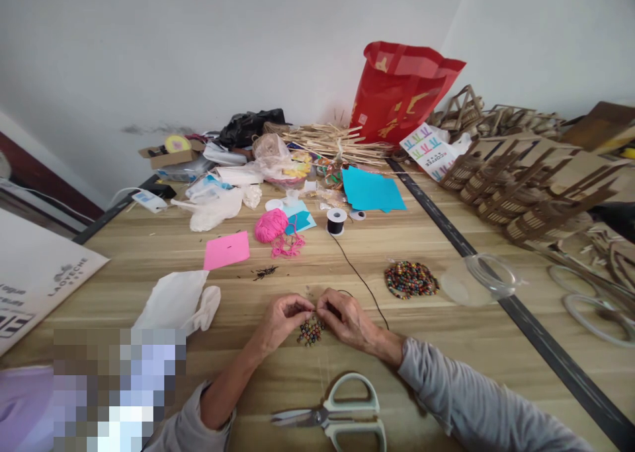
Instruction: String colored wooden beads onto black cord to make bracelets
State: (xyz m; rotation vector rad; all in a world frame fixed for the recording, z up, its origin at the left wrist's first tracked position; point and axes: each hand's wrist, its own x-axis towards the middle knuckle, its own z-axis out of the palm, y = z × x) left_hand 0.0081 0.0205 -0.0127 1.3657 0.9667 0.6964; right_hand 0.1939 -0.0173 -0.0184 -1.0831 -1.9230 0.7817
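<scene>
My left hand (pixel 288 317) and my right hand (pixel 347 316) meet fingertip to fingertip over a small heap of colourful beads (pixel 311 333). Both are closed in a pinch. What sits between my left fingertips is too small to make out. Thin black cord (pixel 358 274) runs from a white spool (pixel 337 222) toward my right wrist, and a short stretch of it shows behind my right fingers, which seem to pinch it. Below the beads lie scissors (pixel 322 415) with pale handles, their blades pointing left.
A coiled pile of strung beads (pixel 411 280) lies right of my hands, beside a clear plastic lid (pixel 461 283). Pink yarn (pixel 271 226), pink paper (pixel 227 249) and black snippets (pixel 264 272) lie ahead. Small woven baskets (pixel 530 220) line the right; a red bag (pixel 401 98) stands behind.
</scene>
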